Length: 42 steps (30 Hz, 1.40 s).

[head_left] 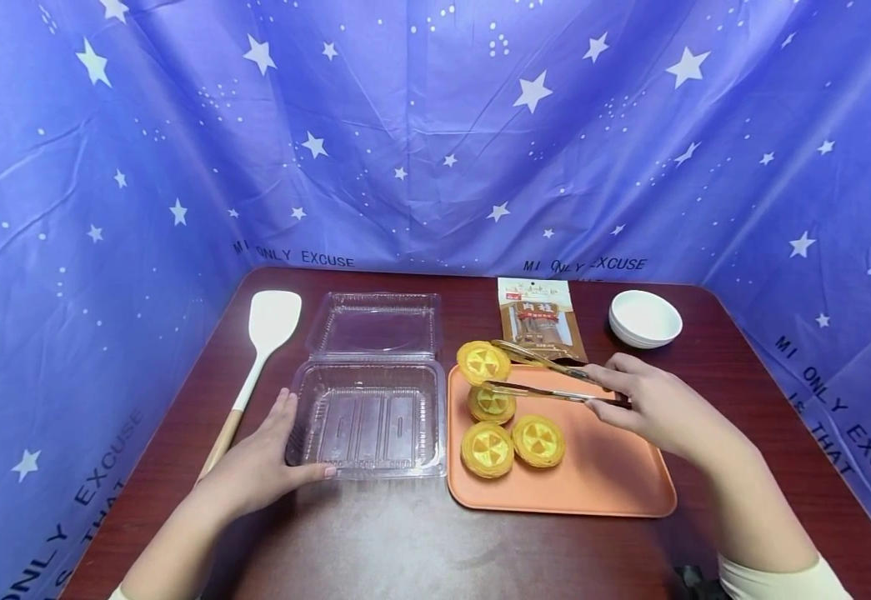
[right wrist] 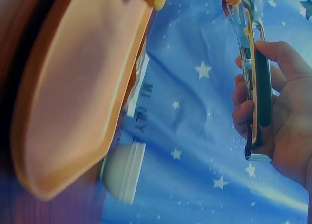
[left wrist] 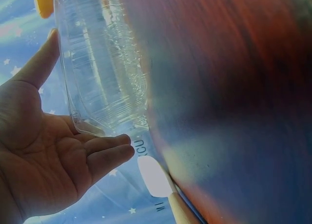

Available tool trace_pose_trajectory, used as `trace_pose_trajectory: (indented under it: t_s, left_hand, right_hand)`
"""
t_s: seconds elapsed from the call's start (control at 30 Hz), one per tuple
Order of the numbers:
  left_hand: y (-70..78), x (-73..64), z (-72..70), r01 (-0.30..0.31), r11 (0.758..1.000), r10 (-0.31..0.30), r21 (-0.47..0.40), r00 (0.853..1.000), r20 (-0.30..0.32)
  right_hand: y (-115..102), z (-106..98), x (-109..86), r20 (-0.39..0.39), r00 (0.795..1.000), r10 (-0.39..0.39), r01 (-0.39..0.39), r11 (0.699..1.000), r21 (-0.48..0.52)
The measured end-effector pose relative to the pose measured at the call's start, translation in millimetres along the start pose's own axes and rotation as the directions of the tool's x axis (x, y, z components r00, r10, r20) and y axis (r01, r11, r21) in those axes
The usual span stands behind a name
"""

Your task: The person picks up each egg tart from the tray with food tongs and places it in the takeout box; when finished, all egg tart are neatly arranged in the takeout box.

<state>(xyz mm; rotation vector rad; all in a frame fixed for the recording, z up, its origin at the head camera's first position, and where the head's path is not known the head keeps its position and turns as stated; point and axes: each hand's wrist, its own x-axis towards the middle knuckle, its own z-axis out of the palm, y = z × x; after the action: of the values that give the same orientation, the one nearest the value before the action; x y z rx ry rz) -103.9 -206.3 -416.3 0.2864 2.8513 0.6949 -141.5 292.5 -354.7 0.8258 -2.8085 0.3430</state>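
My right hand (head_left: 660,404) grips metal tongs (right wrist: 263,87) with dark handle panels. An egg tart (head_left: 483,363) is pinched at their tips, above the tray's back left corner. Below it, several egg tarts (head_left: 538,442) lie on the left part of the orange tray (head_left: 600,479). To the tray's left stands a clear plastic container (head_left: 367,429) with its lid (head_left: 380,325) folded back. My left hand (head_left: 266,462) touches the container's front left corner, thumb at the front rim and fingers extended along the left side. In the left wrist view, those fingers (left wrist: 109,158) look nearly straight.
A white spatula (head_left: 272,321) with a wooden handle lies left of the container. Behind the tray is a brown and white packet (head_left: 540,321), and a white bowl (head_left: 645,319) stands at the back right. A starry blue curtain (head_left: 435,133) surrounds the table's back and sides.
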Motion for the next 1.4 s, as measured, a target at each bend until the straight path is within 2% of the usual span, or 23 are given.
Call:
trace_pose_trajectory:
  t_s: [0.4,0.7,1.03,1.27,1.4]
  left_hand:
    - [-2.3,-0.1,1.9,-0.003,1.000,0.003,0.006,1.000,-0.002]
    - [-2.4,0.6,1.1,-0.001,1.000,0.001,-0.006,1.000,-0.001]
    - [-0.9,0.9,0.1,0.001,1.000,-0.001,-0.001,1.000,0.002]
    - [1.0,1.0,-0.1,0.013,1.000,-0.013,-0.002,1.000,0.011]
    - [1.1,1.2,-0.1,0.017,1.000,-0.017,0.004,1.000,0.016]
  right_hand:
    - [-31,16,28.2,0.013,0.997,-0.070,0.070,0.997,0.012]
    - [-52,30,51.7,0.072,0.991,-0.112,0.111,0.994,0.024]
    - [-74,46,78.0,0.145,0.976,-0.162,0.160,0.987,0.027]
    - [-85,62,95.7,0.144,0.955,-0.258,0.260,0.966,0.003]
    - [-93,70,104.9,0.161,0.946,-0.280,0.288,0.957,-0.030]
